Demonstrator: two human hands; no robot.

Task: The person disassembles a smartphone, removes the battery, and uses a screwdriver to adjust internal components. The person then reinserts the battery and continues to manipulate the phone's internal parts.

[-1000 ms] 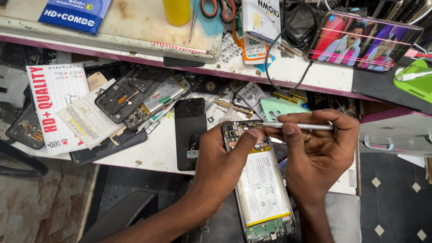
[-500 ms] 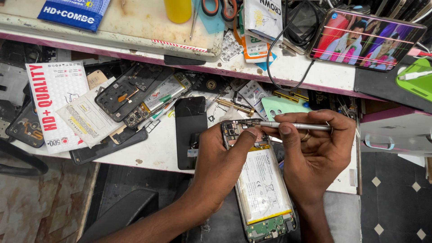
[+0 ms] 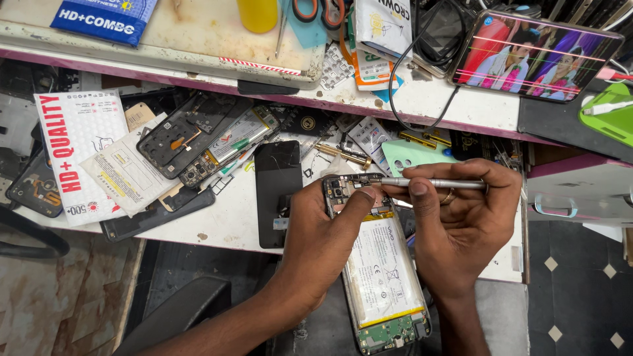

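An opened phone (image 3: 381,277) with its back cover off shows a white battery and green circuit boards at both ends. My left hand (image 3: 323,244) grips its left side, thumb resting on the top board. My right hand (image 3: 461,224) holds a thin silver screwdriver (image 3: 432,184) level, its tip at the phone's upper edge beside my left thumb. A ring is on one right finger.
A black screen panel (image 3: 278,191) lies left of the phone. Several dismantled phones (image 3: 198,138), white printed packets (image 3: 76,148) and small parts cover the lower shelf. On the upper shelf a phone playing video (image 3: 534,56) leans, with scissors (image 3: 316,10), a yellow cup (image 3: 258,13) and a green object (image 3: 610,112).
Almost nothing differs: both hands stay on the opened phone and the screwdriver tip stays at its top edge, with only a slight shift of the view.
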